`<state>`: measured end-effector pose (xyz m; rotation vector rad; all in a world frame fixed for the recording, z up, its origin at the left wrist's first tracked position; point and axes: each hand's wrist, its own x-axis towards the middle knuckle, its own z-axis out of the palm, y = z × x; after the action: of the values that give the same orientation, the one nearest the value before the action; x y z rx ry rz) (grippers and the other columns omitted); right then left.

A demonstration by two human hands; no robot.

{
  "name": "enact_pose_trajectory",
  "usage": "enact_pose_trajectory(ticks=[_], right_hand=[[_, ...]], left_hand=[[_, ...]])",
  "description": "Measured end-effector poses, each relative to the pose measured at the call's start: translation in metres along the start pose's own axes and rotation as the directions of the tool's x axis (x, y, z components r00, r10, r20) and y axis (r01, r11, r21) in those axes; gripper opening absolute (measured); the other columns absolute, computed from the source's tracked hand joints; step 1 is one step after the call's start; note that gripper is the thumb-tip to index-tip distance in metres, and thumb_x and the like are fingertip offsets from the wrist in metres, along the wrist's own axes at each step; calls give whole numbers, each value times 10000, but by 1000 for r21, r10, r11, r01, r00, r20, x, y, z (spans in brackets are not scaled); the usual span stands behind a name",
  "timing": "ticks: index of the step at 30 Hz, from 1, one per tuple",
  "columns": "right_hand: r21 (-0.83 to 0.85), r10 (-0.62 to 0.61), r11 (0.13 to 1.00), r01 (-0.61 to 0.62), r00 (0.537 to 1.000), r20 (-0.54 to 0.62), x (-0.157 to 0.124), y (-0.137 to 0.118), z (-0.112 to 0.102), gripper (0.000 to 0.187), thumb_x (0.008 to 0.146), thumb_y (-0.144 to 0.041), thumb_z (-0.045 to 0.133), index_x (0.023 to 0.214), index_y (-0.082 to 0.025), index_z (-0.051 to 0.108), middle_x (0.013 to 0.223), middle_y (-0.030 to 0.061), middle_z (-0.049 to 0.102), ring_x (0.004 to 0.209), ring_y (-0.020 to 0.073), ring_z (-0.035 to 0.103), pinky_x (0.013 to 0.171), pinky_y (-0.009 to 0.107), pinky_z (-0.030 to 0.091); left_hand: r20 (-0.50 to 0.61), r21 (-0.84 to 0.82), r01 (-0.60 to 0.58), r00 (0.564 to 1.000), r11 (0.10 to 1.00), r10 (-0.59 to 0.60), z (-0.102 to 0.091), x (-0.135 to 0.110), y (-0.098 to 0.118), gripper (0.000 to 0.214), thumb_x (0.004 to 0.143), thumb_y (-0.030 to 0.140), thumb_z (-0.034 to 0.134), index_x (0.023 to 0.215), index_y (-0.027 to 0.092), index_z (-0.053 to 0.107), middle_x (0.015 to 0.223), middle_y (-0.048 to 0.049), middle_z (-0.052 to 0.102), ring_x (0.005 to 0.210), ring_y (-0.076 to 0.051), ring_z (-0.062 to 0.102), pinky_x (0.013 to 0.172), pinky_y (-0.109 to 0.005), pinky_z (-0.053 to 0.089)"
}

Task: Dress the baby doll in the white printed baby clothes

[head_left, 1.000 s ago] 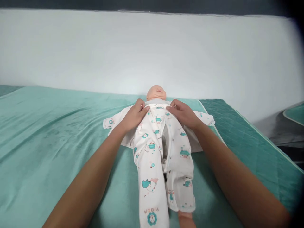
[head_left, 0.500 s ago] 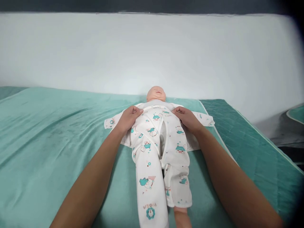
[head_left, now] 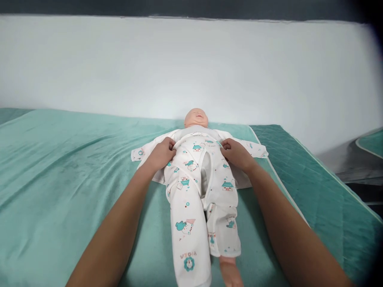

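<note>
A baby doll (head_left: 196, 118) lies on its back, head toward the wall. It wears white printed split-crotch baby trousers (head_left: 191, 187) and a white printed baby top (head_left: 249, 147) whose sleeves spread out to both sides. My left hand (head_left: 163, 152) is closed at the left side of the trousers' waist, fingertips curled over the edge. At the opposite side, my right hand (head_left: 237, 153) pinches the trousers near the waistband. One trouser leg covers the doll's left-side leg down to the frame's bottom; from the shorter, bunched leg on the right a bare doll foot (head_left: 230, 273) sticks out.
A light green sheet (head_left: 74, 179) covers the bed under the doll. Darker green quilted bedding (head_left: 323, 191) runs along the right side. A white wall (head_left: 191, 63) stands behind the doll's head, and another green-topped surface (head_left: 372, 143) shows at the far right.
Both hands have shifted slightly down along the sides of the trousers, and their fingers have curled in more at the waist. The doll lies in the same place.
</note>
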<state>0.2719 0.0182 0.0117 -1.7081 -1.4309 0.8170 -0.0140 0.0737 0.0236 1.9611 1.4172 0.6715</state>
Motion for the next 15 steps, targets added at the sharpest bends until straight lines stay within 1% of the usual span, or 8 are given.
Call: enact_pose_trajectory(ticks=[2, 3, 4, 6, 9, 11, 13, 15], right_hand=[[-120, -8, 993, 4, 999, -34, 0, -2, 2, 66, 744, -253, 591, 792, -224, 557, 731, -4, 619, 636, 156, 518, 587, 293, 382], [-172, -25, 985, 20, 999, -25, 0, -3, 2, 49, 756, -261, 584, 763, -220, 559, 735, 4, 623, 656, 162, 518, 600, 298, 378], [-202, -46, 978, 44, 999, -2, -2, -4, 1, 63, 766, -267, 579, 735, -216, 557, 733, 9, 623, 669, 166, 513, 608, 300, 373], [-182, -80, 979, 88, 995, 54, -4, -5, -2, 94, 770, -270, 580, 700, -212, 556, 719, 6, 622, 673, 165, 500, 610, 298, 364], [6, -106, 994, 106, 989, 105, -6, -2, -1, 54, 743, -261, 612, 731, -213, 590, 730, -3, 636, 678, 165, 515, 602, 285, 381], [204, -94, 977, 68, 988, 120, -5, 1, 4, 75, 730, -244, 622, 800, -217, 618, 758, -7, 648, 693, 168, 545, 610, 281, 410], [398, -80, 917, 27, 990, 118, -3, 4, 11, 120, 719, -225, 638, 838, -217, 627, 761, -15, 643, 667, 153, 549, 612, 280, 430], [527, -70, 850, 10, 993, 95, -2, 5, 15, 133, 699, -220, 675, 823, -212, 626, 735, -25, 628, 612, 130, 526, 597, 277, 432]], left_hand=[[-7, 55, 28, 1000, 998, -28, 0, -1, 3, 255, 752, 243, 564, 1004, 209, 576, 921, -55, 700, 755, -196, 613, 650, -293, 427], [3, 66, 28, 1000, 997, -28, -1, -1, 5, 268, 746, 237, 564, 1011, 204, 589, 947, -66, 707, 794, -206, 624, 675, -298, 437], [24, 63, 16, 1000, 998, -18, -3, -2, 6, 273, 741, 233, 563, 1008, 200, 605, 967, -72, 713, 823, -214, 631, 693, -300, 443], [94, 18, -22, 995, 1000, 20, -9, -4, 8, 240, 721, 237, 566, 945, 202, 644, 953, -63, 721, 832, -222, 636, 685, -297, 449], [191, -73, -51, 980, 996, 64, -16, -4, 8, 107, 679, 249, 583, 737, 215, 665, 782, -26, 708, 750, -227, 622, 617, -297, 439], [199, -129, -23, 979, 991, 48, -16, -5, 7, 80, 665, 249, 582, 642, 220, 653, 677, -12, 672, 702, -225, 603, 588, -303, 429], [181, -213, 25, 983, 977, 14, -13, -6, 7, 104, 673, 247, 564, 625, 219, 653, 637, -9, 647, 681, -217, 586, 578, -306, 426], [173, -326, 73, 985, 943, -17, -9, -7, 7, 126, 679, 234, 547, 661, 209, 669, 628, -10, 629, 648, -193, 558, 564, -299, 417]])
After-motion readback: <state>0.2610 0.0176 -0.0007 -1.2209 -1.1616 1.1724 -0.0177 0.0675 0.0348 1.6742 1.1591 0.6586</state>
